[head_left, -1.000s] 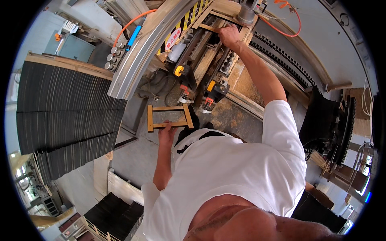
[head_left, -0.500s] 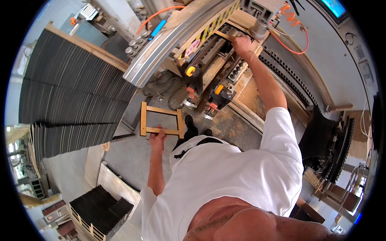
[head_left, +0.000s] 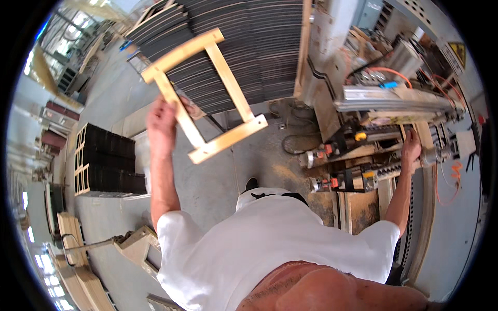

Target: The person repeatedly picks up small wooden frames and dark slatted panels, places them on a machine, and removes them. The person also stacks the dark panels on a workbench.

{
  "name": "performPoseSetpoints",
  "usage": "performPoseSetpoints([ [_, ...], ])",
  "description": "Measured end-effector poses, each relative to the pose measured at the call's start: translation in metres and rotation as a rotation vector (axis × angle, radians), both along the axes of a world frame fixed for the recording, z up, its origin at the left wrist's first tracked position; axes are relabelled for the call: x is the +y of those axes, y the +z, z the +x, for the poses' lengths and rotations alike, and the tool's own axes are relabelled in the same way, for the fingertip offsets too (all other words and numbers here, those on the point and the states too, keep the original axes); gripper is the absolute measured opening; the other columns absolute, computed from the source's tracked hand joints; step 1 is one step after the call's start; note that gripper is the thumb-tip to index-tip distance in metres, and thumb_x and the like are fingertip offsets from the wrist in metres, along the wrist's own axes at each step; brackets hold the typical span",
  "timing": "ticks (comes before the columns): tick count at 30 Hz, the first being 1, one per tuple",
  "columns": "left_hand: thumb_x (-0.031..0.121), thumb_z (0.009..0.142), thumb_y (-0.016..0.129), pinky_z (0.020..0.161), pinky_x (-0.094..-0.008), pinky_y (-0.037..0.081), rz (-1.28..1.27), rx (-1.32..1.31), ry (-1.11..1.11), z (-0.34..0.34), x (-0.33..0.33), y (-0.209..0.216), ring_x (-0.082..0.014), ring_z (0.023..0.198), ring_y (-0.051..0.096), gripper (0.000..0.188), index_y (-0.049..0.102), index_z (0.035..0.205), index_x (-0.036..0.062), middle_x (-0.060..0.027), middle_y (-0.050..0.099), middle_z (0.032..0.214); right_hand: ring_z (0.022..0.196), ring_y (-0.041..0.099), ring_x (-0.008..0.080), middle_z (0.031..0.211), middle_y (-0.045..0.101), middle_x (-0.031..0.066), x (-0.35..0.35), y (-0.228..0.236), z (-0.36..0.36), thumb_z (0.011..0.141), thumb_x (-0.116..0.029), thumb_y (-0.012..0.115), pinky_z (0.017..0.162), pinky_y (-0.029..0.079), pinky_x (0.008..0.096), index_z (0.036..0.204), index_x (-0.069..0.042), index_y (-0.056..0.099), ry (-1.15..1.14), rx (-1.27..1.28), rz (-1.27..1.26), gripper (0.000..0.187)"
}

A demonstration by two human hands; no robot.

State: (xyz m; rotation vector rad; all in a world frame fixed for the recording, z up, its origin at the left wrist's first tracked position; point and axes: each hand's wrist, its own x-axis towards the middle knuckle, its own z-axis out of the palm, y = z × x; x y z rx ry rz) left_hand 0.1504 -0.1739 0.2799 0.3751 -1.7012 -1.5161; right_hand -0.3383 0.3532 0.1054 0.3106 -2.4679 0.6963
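Note:
Raised in my left hand (head_left: 162, 123) is a small rectangular wooden frame (head_left: 228, 79) of pale wood. My fingers grip one of its two inner rails, and the frame is tilted in front of the dark stack. Far to the right, my right hand (head_left: 411, 147) reaches into a woodworking machine (head_left: 365, 179). Its fingers are closed at the end of a pale wooden strip (head_left: 403, 131) lying across the machine; the fingertips are partly hidden.
A tall stack of black-edged panels (head_left: 249, 57) stands ahead. Smaller dark stacks (head_left: 109, 160) sit on the left floor. The machine's grey beam (head_left: 394, 98) crosses above my right hand's side. Hoses (head_left: 301, 145) and sawdust lie by the machine, and pale boards (head_left: 78, 243) are at lower left.
My left hand has lifted the wooden frame from low beside my legs to higher up, ahead and left. The view has swung left. My right hand stays at the machine.

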Motion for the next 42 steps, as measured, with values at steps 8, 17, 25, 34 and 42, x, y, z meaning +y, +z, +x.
performPoseSetpoints([
  [8, 0.024, 0.096, 0.044, 0.060, -0.0253, 0.048, -0.085, -0.005, 0.327, 0.016, -0.226, 0.153, -0.0137, 0.067, 0.059, 0.033, 0.061, 0.096, -0.0044, -0.0098, 0.067, 0.084, 0.089, 0.059, 0.0103, 0.097, 0.068, 0.0054, -0.191, 0.036, 0.194, 0.090, -0.011, 0.063, 0.080, 0.048, 0.0245, 0.106, 0.002, 0.066, 0.458, -0.186, -0.634, 0.020],
  [17, 0.020, 0.091, 0.044, 0.068, -0.0311, 0.050, 0.034, -0.276, 0.120, -0.108, -0.476, 0.149, -0.0211, 0.073, 0.063, 0.029, 0.062, 0.097, -0.0023, -0.0125, 0.066, 0.083, 0.072, 0.064, 0.0174, 0.081, 0.068, 0.0112, -0.259, -0.077, 0.300, 0.085, -0.009, 0.064, 0.067, 0.050, 0.0289, 0.100, -0.001, 0.067, 0.374, -0.343, -0.252, 0.017],
  [25, 0.027, 0.091, 0.043, 0.085, -0.0393, 0.044, -0.336, -0.596, 0.301, -0.185, -0.491, 0.114, -0.0256, 0.091, 0.062, 0.039, 0.067, 0.101, -0.0024, -0.0156, 0.067, 0.097, 0.073, 0.064, 0.0160, 0.080, 0.069, 0.0100, -0.216, -0.130, 0.362, 0.083, -0.013, 0.064, 0.068, 0.050, 0.0284, 0.102, -0.001, 0.067, 0.069, -0.568, -0.220, 0.022],
  [34, 0.014, 0.090, 0.047, 0.101, -0.0394, 0.037, -0.235, -0.208, 0.025, -0.078, -0.509, 0.040, -0.0281, 0.120, 0.045, 0.055, 0.029, 0.142, 0.0046, -0.0153, 0.043, 0.136, 0.079, 0.063, 0.0377, 0.083, 0.066, 0.0190, -0.160, -0.125, 0.431, 0.085, -0.024, 0.060, 0.068, 0.049, 0.0435, 0.096, -0.008, 0.068, -0.112, -0.571, -0.212, 0.021],
  [42, 0.041, 0.096, 0.038, 0.089, -0.0416, 0.036, 0.257, -0.666, 0.108, 0.018, -0.346, -0.288, -0.0306, 0.109, 0.040, 0.047, 0.038, 0.126, 0.0041, -0.0143, 0.044, 0.120, 0.096, 0.060, 0.0316, 0.102, 0.065, 0.0117, 0.016, -0.064, 0.566, 0.079, -0.014, 0.065, 0.081, 0.048, 0.0409, 0.103, -0.010, 0.065, -0.747, -0.159, -0.097, 0.024],
])
